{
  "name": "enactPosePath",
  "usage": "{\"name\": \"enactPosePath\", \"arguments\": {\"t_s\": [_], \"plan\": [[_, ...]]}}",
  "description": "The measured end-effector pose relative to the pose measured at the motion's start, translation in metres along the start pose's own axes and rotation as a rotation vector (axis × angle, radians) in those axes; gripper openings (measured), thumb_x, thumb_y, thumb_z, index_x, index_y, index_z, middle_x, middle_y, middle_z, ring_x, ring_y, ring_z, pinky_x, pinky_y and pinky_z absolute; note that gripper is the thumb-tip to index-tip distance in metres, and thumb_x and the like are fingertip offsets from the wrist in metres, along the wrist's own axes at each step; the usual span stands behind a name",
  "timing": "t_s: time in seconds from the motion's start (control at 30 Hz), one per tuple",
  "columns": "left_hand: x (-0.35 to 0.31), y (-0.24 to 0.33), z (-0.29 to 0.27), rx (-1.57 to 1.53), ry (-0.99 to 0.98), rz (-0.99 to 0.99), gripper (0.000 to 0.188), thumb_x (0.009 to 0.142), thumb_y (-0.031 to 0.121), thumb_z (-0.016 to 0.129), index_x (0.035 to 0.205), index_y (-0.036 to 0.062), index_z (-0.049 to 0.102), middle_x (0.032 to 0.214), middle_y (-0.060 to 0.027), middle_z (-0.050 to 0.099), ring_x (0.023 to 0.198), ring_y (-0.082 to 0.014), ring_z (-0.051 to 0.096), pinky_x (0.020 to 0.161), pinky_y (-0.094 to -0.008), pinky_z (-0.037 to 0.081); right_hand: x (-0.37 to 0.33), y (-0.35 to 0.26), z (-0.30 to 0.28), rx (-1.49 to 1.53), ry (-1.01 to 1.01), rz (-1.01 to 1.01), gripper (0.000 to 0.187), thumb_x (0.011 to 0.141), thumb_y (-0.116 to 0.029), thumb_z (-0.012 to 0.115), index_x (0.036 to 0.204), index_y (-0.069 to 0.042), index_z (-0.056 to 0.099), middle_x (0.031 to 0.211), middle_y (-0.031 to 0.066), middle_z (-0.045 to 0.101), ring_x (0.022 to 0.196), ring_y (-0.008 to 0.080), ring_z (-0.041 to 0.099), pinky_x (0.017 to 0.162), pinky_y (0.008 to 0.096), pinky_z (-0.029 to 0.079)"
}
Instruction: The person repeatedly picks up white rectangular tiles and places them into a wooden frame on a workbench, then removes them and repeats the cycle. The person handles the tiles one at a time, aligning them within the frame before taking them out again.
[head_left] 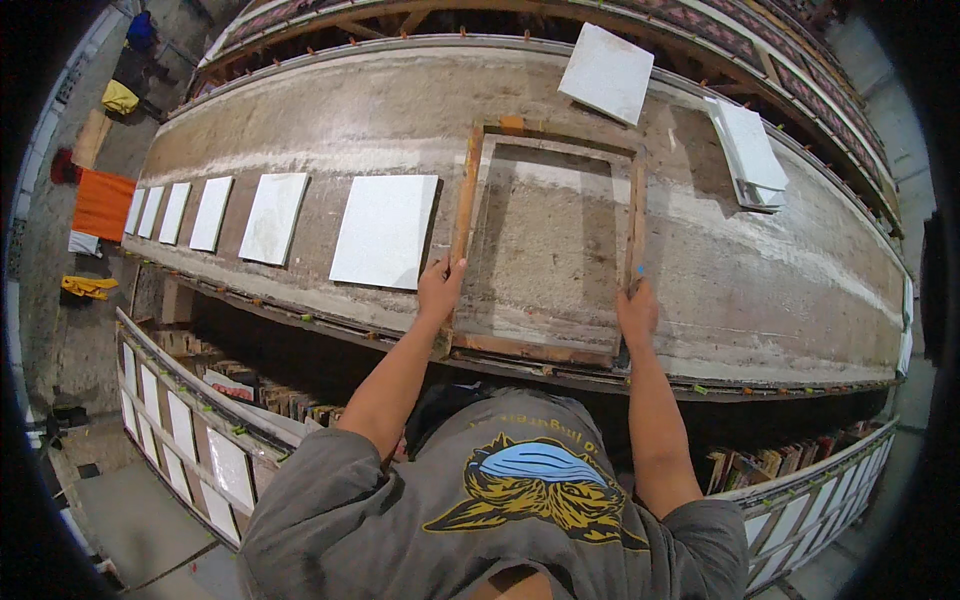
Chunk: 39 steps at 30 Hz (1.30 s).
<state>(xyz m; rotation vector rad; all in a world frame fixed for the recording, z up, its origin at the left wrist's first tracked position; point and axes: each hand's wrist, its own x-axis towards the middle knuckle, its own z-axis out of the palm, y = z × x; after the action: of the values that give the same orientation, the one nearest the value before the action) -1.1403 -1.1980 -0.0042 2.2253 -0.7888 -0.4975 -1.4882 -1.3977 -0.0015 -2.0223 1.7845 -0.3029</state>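
Between my hands is a wooden screen printing frame (536, 353) with a see-through mesh, through which the stained table surface shows. My left hand (440, 290) is closed round its left bar, towards the near end. Opposite it, my right hand (638, 310) grips the right bar, just below a small blue spot. Whether the frame rests on the table or hangs slightly above it, I cannot tell. Left of my left hand lies a white square panel (384, 232); a second white panel (273, 218) lies beyond it.
The long table (760, 310) stretches to both sides. More white panels (211, 214) run in a row leftward. A tilted white board (607, 73) stands at the far edge, with a stack of white sheets (748, 155) to its right. Behind me are lower tables (215, 450) bearing white pieces.
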Motion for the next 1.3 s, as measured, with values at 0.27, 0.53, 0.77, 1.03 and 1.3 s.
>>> {"name": "enactPosePath", "arguments": {"t_s": [0.27, 0.53, 0.77, 1.03, 1.3], "plan": [[-0.003, 0.004, 0.006, 0.011, -0.009, 0.012, 0.054, 0.097, 0.045, 0.064, 0.134, 0.0057, 0.065, 0.09, -0.0148, 0.061, 0.08, -0.0304, 0.062, 0.072, -0.0422, 0.049, -0.006, 0.004, -0.009, -0.041, -0.005, 0.036, 0.042, 0.088, -0.032, 0.074, 0.116, -0.003, 0.059, 0.109, 0.023, 0.068, 0.106, 0.0441, 0.064, 0.084, 0.0542, 0.052], [-0.004, 0.004, 0.006, 0.043, -0.015, 0.052, 0.053, 0.098, 0.044, 0.063, 0.134, 0.0046, 0.065, 0.091, -0.0168, 0.06, 0.083, -0.0311, 0.062, 0.076, -0.0423, 0.049, -0.005, 0.003, -0.008, -0.006, -0.015, 0.03, 0.042, 0.087, -0.029, 0.074, 0.114, -0.002, 0.057, 0.11, 0.0246, 0.067, 0.103, 0.0465, 0.064, 0.084, 0.0559, 0.052], [-0.005, 0.002, 0.01, 0.062, 0.066, 0.13, 0.053, 0.097, 0.045, 0.063, 0.126, 0.0013, 0.068, 0.095, -0.018, 0.06, 0.088, -0.0346, 0.062, 0.078, -0.0433, 0.049, -0.008, 0.002, -0.009, -0.065, -0.023, 0.039, 0.044, 0.086, -0.029, 0.076, 0.117, -0.003, 0.058, 0.109, 0.0245, 0.067, 0.102, 0.0465, 0.064, 0.083, 0.0557, 0.052], [0.013, 0.004, 0.006, 0.183, 0.015, 0.06, 0.053, 0.097, 0.047, 0.061, 0.133, 0.0076, 0.065, 0.119, -0.0259, 0.063, 0.113, -0.0417, 0.061, 0.095, -0.0478, 0.049, 0.01, -0.017, -0.028, -0.129, -0.024, 0.075, 0.058, 0.087, -0.046, 0.074, 0.122, -0.003, 0.059, 0.113, 0.0221, 0.066, 0.104, 0.0437, 0.064, 0.087, 0.0524, 0.053], [0.052, 0.047, 0.017, 0.127, -0.026, 0.038, 0.051, 0.101, 0.038, 0.057, 0.143, 0.0088, 0.055, 0.127, -0.0245, 0.058, 0.113, -0.043, 0.059, 0.096, -0.0479, 0.048, 0.168, -0.063, -0.006, 0.087, 0.24, -0.227, 0.07, 0.086, -0.053, 0.073, 0.133, -0.004, 0.057, 0.128, 0.0235, 0.06, 0.122, 0.0424, 0.054, 0.101, 0.0523, 0.046]]}}
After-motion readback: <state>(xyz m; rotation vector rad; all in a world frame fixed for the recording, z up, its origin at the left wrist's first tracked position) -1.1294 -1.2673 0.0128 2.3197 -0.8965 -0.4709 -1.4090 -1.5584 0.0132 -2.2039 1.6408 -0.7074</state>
